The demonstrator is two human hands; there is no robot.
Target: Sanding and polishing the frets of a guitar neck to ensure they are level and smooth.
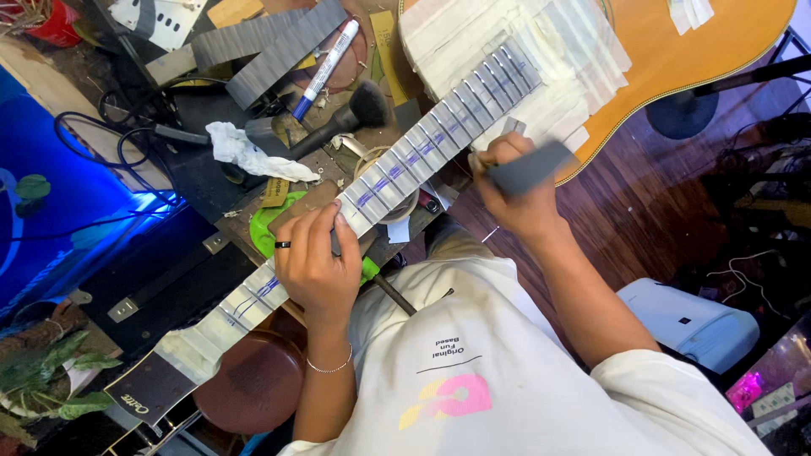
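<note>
Fingers of the left hand (314, 266) curl over the guitar neck (372, 186), gripping it near its middle, a dark ring on one finger and a thin bracelet at the wrist. The neck runs from the headstock (152, 388) at 8 o'clock up to the guitar body (676, 59) at 1 o'clock, its fretboard covered in pale tape strips with blue marks between the frets. At 2 o'clock from the left hand, the right hand (515, 190) clenches a flat grey block (530, 167), blurred, held just beside the taped fretboard where the neck meets the body; whether it touches the frets I cannot tell. More pale tape covers the body's top around the neck end. Beyond the neck at 11 o'clock the workbench (245, 211) is crowded: a crumpled white cloth (249, 152), a black brush (346, 118), a blue-tipped marker (325, 72) and grey sanding strips (270, 46), leaving little open surface there. A green pad (269, 221) lies under the neck by the left hand. At 3 to 5 o'clock the dark wooden floor (650, 203) lies open beside the right forearm, with a white box (693, 321) further out. A round brown stool (253, 380) sits below the headstock.
</note>
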